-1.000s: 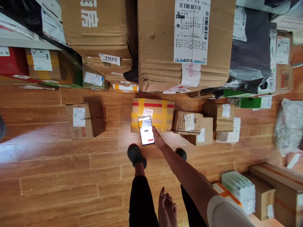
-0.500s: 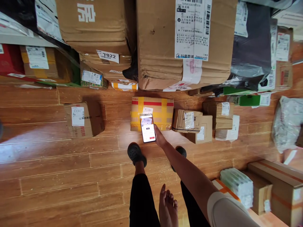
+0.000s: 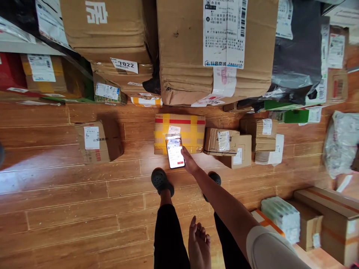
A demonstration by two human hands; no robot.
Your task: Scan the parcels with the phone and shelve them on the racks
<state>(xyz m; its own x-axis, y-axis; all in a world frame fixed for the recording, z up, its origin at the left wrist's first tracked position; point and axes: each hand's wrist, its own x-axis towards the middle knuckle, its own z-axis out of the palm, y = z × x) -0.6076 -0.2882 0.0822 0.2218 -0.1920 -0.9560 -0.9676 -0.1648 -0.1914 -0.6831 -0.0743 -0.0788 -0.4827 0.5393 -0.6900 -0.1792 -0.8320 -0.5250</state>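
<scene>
My right hand (image 3: 189,161) is closed around the right edge of a smartphone (image 3: 176,155), its thumb along the side. The lit screen shows a picture of a label above a white page with a red button. The phone hovers over the near side of a cardboard box (image 3: 185,129) wrapped in yellow tape with a red stripe. A white label (image 3: 174,130) on that box shows just beyond the phone's top. Low in the view, between my legs, my left hand (image 3: 199,244) rests palm up with loosely curled fingers and nothing in it.
Small cartons (image 3: 222,142) stand right of the taped box, and another carton (image 3: 91,142) sits to the left. Large parcels (image 3: 215,48) fill the shelf ahead. More boxes (image 3: 325,213) are at lower right. My feet in dark clogs (image 3: 161,181) stand on the wooden floor (image 3: 84,209).
The thumb of my right hand has shifted slightly up at the phone's edge. A small dark pop-up on the screen is gone. My left hand stays where it was.
</scene>
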